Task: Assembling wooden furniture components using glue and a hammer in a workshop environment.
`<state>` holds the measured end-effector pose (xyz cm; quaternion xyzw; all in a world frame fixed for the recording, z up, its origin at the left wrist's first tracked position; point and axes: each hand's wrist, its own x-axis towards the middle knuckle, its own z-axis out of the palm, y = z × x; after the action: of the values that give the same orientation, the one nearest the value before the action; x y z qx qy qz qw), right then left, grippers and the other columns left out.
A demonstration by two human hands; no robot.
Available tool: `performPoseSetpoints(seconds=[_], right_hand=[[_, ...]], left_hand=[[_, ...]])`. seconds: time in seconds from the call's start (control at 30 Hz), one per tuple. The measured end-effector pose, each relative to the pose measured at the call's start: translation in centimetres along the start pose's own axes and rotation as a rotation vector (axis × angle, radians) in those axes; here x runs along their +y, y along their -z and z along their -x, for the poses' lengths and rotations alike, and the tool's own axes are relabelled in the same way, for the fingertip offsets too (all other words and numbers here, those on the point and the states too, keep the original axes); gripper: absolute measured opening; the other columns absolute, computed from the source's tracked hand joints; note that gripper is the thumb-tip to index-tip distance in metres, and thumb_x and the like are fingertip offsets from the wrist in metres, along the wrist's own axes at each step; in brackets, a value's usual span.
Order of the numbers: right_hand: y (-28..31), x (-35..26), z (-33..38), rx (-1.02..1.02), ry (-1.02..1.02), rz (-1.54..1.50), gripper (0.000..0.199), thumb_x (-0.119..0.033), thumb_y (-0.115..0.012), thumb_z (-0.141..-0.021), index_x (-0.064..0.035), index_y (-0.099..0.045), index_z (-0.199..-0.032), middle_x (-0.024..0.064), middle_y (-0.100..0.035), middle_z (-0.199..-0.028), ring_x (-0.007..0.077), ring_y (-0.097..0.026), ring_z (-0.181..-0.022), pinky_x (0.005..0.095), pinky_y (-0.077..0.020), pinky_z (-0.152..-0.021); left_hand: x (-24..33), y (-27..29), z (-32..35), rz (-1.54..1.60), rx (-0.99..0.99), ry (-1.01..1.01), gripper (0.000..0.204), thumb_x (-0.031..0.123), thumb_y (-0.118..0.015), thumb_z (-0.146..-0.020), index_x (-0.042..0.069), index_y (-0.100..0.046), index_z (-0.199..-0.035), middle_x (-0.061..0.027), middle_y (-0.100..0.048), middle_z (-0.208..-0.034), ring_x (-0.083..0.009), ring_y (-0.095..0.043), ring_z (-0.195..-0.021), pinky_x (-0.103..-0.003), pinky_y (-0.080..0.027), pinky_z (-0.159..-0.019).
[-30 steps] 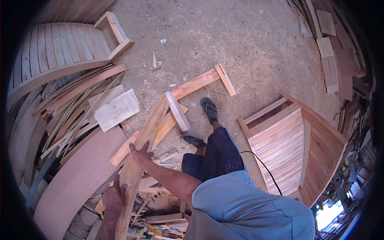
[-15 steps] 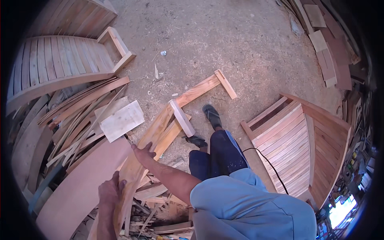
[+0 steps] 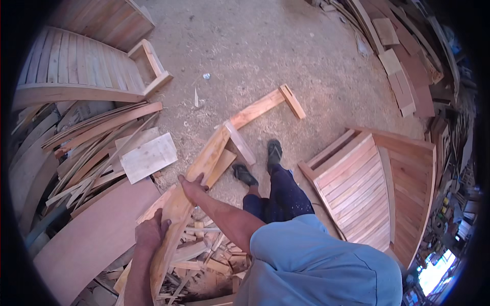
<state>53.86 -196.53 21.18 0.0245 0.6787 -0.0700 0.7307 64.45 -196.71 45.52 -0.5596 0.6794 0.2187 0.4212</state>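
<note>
Along a long, pale-brown wooden plank, the left hand clasps; the right hand lies spread; seemingly steadying; shifting calls for both.

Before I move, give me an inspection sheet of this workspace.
Surface: dusty ground with a pale sliver and a small whitish scrap.
Job's things: long board slanting up from lower left; short crosspiece at its far end.
Clutter: loose offcuts heaped beside the long board; thin strips piled at left.
Grips: left grip at the long board's left edge; right grip on its top face, farther along; finger closure unclear.
Cables: dark cord beside a slatted panel at right.
Surroundings: more slatted woodwork, upper left; stacked boards, upper right.
</note>
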Motion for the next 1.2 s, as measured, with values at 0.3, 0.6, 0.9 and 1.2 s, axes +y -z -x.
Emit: performPoseSetpoints(seconds=[0.3,0.6,0.9,1.2], right_hand=[[3.5,-2.2,-0.2,-0.097,-0.081,0.057,0.136,-0.087,-0.064,-0.081,-0.0264,0.014,-0.175,0.0423,-0.018,-0.166,0.0650,-0.044,-0.143,0.0672,-0.0425,-0.117],[6.0,-8.1,0.5,-0.151,-0.177,0.012,0.137,-0.086,-0.066,-0.080,-0.0270,0.013,-0.175,0.0386,-0.025,-0.161,0.0621,-0.050,-0.138,0.0660,-0.0452,-0.116],[5.2,-9.3,-1.3,-0.095,-0.149,0.017,0.136,-0.083,-0.067,-0.081,-0.0256,0.013,-0.175,0.0423,-0.018,-0.166,0.0631,-0.048,-0.141,0.0652,-0.0447,-0.117],[7.9,-7.4,0.3,-0.129,-0.102,0.041,0.135,-0.082,-0.066,-0.083,-0.0236,0.015,-0.175,0.0437,-0.013,-0.170,0.0606,-0.033,-0.153,0.0647,-0.0440,-0.117]], left_hand=[[4.2,4.3,-0.4,0.015,-0.068,0.036,0.056,0.046,-0.063,-0.106,0.011,-0.056,-0.150,-0.0246,-0.078,-0.090,-0.0452,-0.077,-0.086,-0.058,-0.060,-0.080],[6.6,13.3,-4.5,0.053,-0.140,0.010,0.054,0.041,-0.065,-0.106,0.007,-0.058,-0.148,-0.0230,-0.077,-0.086,-0.0471,-0.075,-0.085,-0.058,-0.059,-0.080],[6.2,14.5,-5.4,0.075,-0.160,0.016,0.058,0.039,-0.069,-0.103,0.005,-0.059,-0.149,-0.0208,-0.075,-0.083,-0.0431,-0.076,-0.085,-0.056,-0.058,-0.081],[17.6,6.6,3.5,0.516,0.579,0.124,0.047,0.027,-0.076,-0.095,0.012,-0.070,-0.138,-0.0221,-0.068,-0.125,-0.0430,-0.068,-0.114,-0.058,-0.055,-0.095]])
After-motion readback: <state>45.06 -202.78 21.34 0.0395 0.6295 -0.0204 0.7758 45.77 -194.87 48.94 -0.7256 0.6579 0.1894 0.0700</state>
